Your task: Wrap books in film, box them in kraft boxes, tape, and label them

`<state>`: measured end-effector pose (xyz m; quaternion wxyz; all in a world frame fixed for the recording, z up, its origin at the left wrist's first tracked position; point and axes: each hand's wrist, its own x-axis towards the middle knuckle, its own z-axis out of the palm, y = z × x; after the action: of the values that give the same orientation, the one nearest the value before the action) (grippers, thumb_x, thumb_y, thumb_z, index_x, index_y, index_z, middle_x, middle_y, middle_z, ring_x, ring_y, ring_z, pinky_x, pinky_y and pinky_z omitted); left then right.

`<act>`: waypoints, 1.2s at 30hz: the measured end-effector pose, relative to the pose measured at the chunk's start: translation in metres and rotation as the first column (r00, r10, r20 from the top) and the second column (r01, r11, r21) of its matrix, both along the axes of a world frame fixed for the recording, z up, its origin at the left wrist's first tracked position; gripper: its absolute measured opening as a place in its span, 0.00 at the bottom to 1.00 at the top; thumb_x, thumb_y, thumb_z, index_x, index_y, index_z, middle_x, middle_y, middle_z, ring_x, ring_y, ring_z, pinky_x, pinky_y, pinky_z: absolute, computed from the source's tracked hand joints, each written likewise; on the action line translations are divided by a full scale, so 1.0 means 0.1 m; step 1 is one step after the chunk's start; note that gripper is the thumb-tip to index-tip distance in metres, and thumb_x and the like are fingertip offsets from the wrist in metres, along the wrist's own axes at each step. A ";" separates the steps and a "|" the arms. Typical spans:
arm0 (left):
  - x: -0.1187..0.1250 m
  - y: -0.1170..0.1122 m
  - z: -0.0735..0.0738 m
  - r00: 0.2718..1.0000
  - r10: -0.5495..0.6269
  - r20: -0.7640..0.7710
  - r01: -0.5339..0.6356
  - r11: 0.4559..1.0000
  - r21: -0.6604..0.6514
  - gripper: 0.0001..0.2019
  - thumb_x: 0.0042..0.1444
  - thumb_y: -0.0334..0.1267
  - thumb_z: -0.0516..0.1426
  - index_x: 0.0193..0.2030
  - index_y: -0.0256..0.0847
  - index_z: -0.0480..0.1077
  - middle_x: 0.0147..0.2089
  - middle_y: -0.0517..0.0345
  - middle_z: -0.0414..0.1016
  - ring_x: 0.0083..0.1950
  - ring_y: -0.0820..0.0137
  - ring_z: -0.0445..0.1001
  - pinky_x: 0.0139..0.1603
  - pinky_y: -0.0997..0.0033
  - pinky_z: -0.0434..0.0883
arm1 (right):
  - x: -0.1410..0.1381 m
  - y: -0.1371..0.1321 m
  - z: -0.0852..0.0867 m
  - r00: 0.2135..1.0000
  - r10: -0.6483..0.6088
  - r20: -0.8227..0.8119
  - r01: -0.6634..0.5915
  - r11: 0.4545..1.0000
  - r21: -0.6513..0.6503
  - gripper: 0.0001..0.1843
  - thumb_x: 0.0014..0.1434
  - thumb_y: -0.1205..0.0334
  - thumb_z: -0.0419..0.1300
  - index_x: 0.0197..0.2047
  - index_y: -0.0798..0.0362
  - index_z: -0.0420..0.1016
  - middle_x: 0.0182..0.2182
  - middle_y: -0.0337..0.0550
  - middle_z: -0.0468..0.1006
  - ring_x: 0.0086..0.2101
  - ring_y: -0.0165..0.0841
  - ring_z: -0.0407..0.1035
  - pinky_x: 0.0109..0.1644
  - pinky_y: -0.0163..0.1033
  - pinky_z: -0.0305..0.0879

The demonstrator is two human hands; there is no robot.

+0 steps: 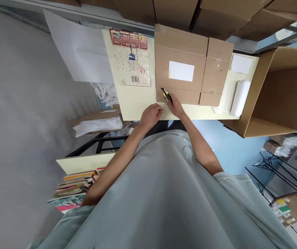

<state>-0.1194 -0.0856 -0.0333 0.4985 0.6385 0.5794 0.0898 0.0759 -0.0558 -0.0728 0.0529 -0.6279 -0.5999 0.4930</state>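
My right hand [175, 106] grips a yellow and black box cutter [167, 96], its tip pointing up and left over the lower left part of a flattened cardboard box [181, 52]. A white label [181, 71] is on that cardboard. Just left of it, at the table's front edge, my left hand [151, 114] is closed with the fingertips pinched together. Whatever lies between those fingertips, if anything, is too small to name. A booklet [131, 58] with a red heading and a barcode lies left of the cardboard on the pale yellow table [135, 102].
A white roll [240, 98] and a white card [241, 64] lie at the table's right end. Beside them stands an open cardboard box [283, 93]. More boxes [138, 12] line the back. Several books [73, 188] are stacked at lower left, near a white sheet [83, 52] above.
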 end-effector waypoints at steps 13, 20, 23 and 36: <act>-0.03 0.00 0.20 0.999 -0.007 -0.038 0.006 1.000 -0.025 0.07 0.72 0.37 0.59 0.41 0.44 0.77 0.49 0.44 0.83 0.56 0.51 0.79 0.63 0.52 0.74 | 0.74 0.67 -0.09 0.989 0.100 0.109 -0.120 0.974 0.191 0.24 0.82 0.41 0.52 0.64 0.49 0.77 0.57 0.56 0.85 0.60 0.51 0.75 0.71 0.59 0.72; 0.40 -0.24 0.95 0.979 -0.197 0.047 0.193 0.977 0.090 0.12 0.78 0.38 0.55 0.43 0.44 0.79 0.47 0.49 0.84 0.52 0.56 0.81 0.59 0.55 0.77 | 0.86 0.93 -0.18 0.991 0.130 0.040 -0.131 0.991 0.026 0.13 0.82 0.51 0.53 0.54 0.50 0.74 0.54 0.54 0.84 0.54 0.46 0.75 0.66 0.51 0.73; 0.54 -0.26 1.33 0.964 -0.265 0.003 0.257 0.940 0.225 0.15 0.82 0.40 0.52 0.45 0.43 0.79 0.47 0.50 0.83 0.49 0.58 0.80 0.56 0.57 0.76 | 0.91 1.05 -0.10 0.990 0.139 -0.022 -0.140 0.988 -0.065 0.11 0.80 0.53 0.54 0.49 0.49 0.72 0.50 0.52 0.84 0.50 0.44 0.74 0.63 0.48 0.72; 1.21 -0.30 2.46 0.951 -0.303 -0.067 0.294 0.812 0.503 0.13 0.81 0.32 0.55 0.42 0.40 0.77 0.42 0.53 0.82 0.42 0.64 0.79 0.46 0.63 0.74 | 0.99 1.35 0.07 0.957 0.228 -0.177 -0.266 0.935 -0.236 0.08 0.76 0.54 0.58 0.46 0.49 0.70 0.40 0.45 0.80 0.41 0.39 0.69 0.61 0.49 0.75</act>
<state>0.0013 -0.1161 0.2123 0.3253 0.8292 0.4236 0.1649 0.1746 0.0788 -0.0659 -0.0475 -0.5108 -0.5995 0.6143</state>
